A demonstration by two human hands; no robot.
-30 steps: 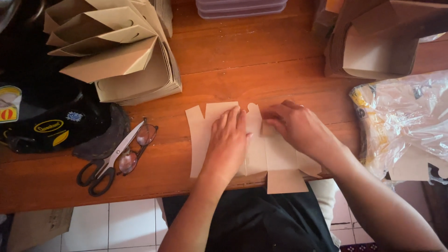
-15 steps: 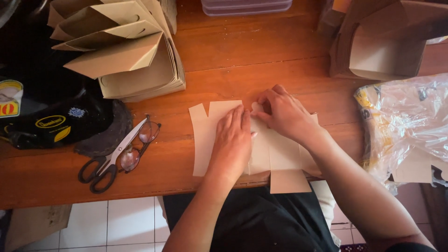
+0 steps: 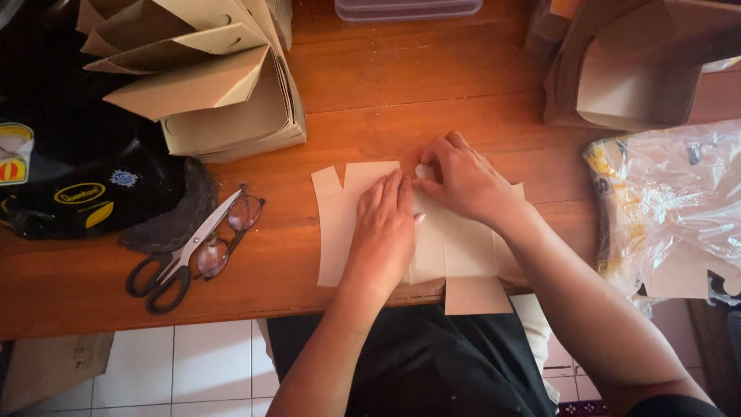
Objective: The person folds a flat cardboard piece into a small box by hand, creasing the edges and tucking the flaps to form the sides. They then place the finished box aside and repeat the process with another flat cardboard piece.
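Wooden table [image 3: 432,85] fills the frame; folded brown cartons [image 3: 224,100] stacked upper left, black-handled scissors [image 3: 177,266] lower left. Flat cardboard blank [image 3: 340,224] lies centre, at the near table edge, one flap overhanging. Left hand [image 3: 384,228] rests flat with fingers together, pinning it; right hand [image 3: 463,181] curls, fingertips pinching a fold near centre. Judgement: hold the panel firmly and crease along the score.

Scissors [image 3: 179,262] on glasses [image 3: 228,232], folded boxes [image 3: 208,85] top-left, plastic bag [image 3: 671,208] right, black cap [image 3: 108,193].
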